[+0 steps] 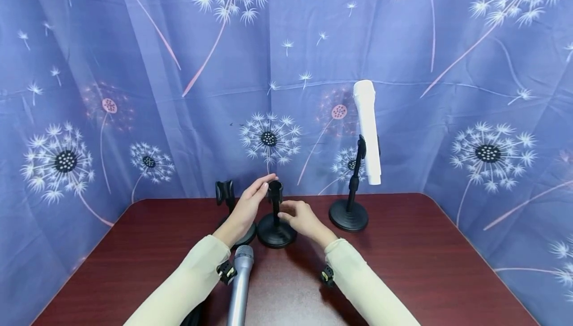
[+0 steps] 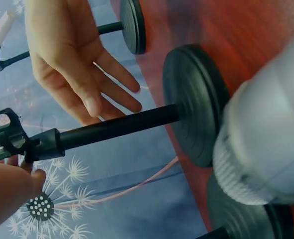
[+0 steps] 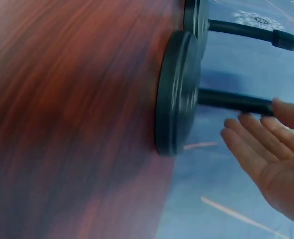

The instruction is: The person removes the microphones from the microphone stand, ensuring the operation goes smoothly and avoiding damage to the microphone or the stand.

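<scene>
A black desktop microphone stand [image 1: 276, 234] stands upright between the two hands, its round base on the table. My left hand [image 1: 248, 210] is at its top, fingers fairly straight, with fingertips right at the clip [image 2: 7, 137]. On the other side, my right hand [image 1: 306, 220] is beside the pole [image 2: 119, 128]. Its fingers are spread and relaxed, and the thumb overlaps the pole in the right wrist view. A silver microphone [image 1: 241, 281] lies on the table below my left forearm, its mesh head toward the stands.
A second black stand [image 1: 225, 191] is partly hidden behind my left hand. To the right, another stand [image 1: 348, 215] holds a white microphone [image 1: 368, 132] tilted in its clip. The dark red table [image 1: 425, 256] ends at a blue dandelion-print curtain [image 1: 179, 92]. A black object [image 1: 192, 316] shows under my left sleeve.
</scene>
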The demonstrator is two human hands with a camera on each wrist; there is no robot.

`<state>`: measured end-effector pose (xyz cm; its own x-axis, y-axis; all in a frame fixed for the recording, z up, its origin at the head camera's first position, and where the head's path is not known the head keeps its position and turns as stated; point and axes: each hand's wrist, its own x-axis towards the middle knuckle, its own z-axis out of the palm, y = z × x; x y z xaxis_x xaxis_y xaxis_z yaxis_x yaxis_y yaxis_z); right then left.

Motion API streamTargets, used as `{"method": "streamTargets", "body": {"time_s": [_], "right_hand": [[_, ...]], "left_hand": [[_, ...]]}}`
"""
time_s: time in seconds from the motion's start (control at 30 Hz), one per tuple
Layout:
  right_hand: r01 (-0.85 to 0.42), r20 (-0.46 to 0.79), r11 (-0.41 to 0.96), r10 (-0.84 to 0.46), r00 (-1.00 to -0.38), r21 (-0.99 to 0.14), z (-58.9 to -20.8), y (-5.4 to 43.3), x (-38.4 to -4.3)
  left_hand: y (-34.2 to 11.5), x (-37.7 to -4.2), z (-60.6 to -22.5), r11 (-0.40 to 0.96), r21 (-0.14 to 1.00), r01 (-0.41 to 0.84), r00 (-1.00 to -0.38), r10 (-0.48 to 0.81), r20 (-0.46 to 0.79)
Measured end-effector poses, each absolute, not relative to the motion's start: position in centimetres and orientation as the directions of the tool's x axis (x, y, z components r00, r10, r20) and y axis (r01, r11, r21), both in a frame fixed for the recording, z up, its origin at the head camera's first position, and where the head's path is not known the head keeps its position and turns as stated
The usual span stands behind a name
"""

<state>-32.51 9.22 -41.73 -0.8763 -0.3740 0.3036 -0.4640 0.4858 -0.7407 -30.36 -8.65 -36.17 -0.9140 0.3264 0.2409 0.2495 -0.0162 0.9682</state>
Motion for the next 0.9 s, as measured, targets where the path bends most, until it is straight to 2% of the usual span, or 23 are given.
{"method": "streamTargets", "body": {"time_s": [0.2,0.43,0.73,0.9], "right_hand": [[-0.486,0.262,0.473,-0.463,-0.847,-0.735,-41.2,11.7,-31.5],[-0.512,0.327,0.401,-0.446,-0.833,-0.759,-40.7,15.4,-31.1],[-0.49,0.434,0.218,-0.261,-0.863,-0.844,-40.6,21.1,-30.8],[-0.411,0.413,0.205,-0.037,-0.91,-0.888,-40.5,24.2,-31.0]], "left_hand": [[-8.5,-29.2,-36.4,-0.043,0.986,0.161,-0.964,0.208,0.167],[-7.9,-27.0,-35.9,-0.084,0.996,0.038,-0.984,0.171,0.052],[-9.2,-24.0,-36.7,0.012,0.999,-0.044,-0.965,0.258,-0.046],[-9.8,-23.1,-37.0,0.02,0.997,-0.079,-0.947,0.312,-0.081]]}}
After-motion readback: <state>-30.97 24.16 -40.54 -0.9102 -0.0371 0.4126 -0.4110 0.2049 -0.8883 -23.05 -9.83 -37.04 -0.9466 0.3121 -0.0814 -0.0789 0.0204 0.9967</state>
